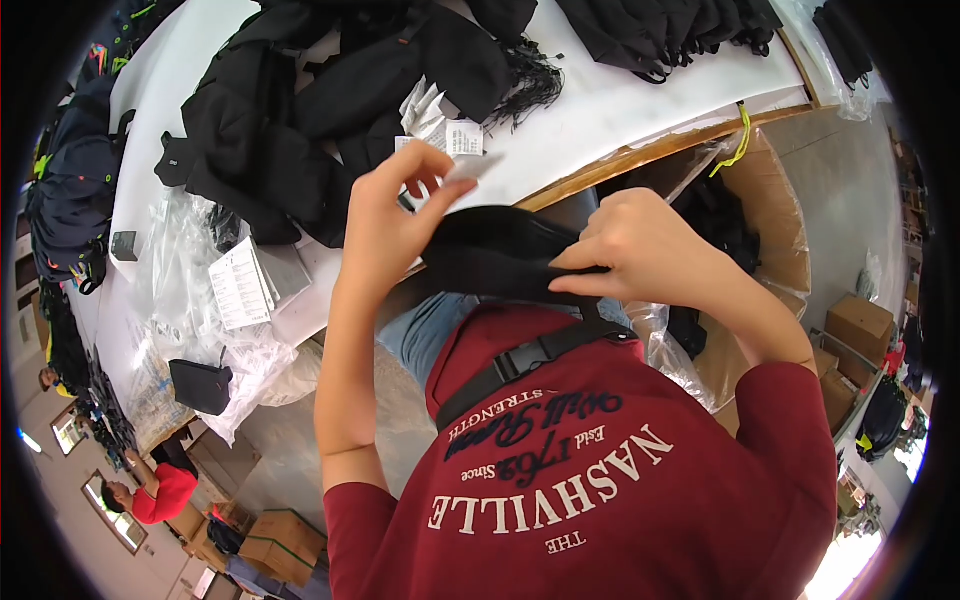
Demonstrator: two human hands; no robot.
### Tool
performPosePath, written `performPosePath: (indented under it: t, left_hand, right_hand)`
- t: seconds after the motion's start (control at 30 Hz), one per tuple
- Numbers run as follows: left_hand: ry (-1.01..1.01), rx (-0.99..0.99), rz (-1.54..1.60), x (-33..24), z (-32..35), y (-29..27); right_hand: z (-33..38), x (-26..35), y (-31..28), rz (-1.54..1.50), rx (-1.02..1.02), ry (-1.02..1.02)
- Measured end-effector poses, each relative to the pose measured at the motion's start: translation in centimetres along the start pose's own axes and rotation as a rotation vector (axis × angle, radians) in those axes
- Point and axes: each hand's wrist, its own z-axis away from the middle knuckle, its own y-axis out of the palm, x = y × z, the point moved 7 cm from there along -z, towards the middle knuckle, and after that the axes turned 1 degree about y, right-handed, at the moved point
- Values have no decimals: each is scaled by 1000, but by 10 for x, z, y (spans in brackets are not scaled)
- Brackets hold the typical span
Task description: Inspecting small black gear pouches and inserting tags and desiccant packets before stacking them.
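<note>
Right hand (640,245): thumb and index are closing on the near edge of a black fabric piece (490,245), other fingers are curling in. Left hand (390,225): thumb and index are nearly meeting, pinching a small pale tag (476,170), blurred; the rest are bending behind. Black piece is lying between the hands, in front of the waist at the table's near edge; its right end is sitting in the right fingers, its left end is running just below the left ones. Can't tell if the left is touching it. White table (575,120) is carrying a white tag stack (430,115) just beyond the left hand, a tag booklet (240,285) and clear plastic bags (165,260) to the left, a black fabric heap (340,100) further back, more black pieces (670,35) at far right. Plastic-lined carton (785,190) is standing right of the table, holding black items. Further off, cardboard boxes (858,328) are resting at right; a person in red (165,490) is working at far left.
</note>
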Motion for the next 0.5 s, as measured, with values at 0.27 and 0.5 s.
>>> performPosePath:
  t: [0.27,0.5]
  left_hand:
    - [98,-50,-256,-31,32,-28]
    - [-125,-626,1039,46,99,-7]
  right_hand:
    - [-19,13,-9,229,-59,-57]
    - [-34,24,-14,16,-458,-34]
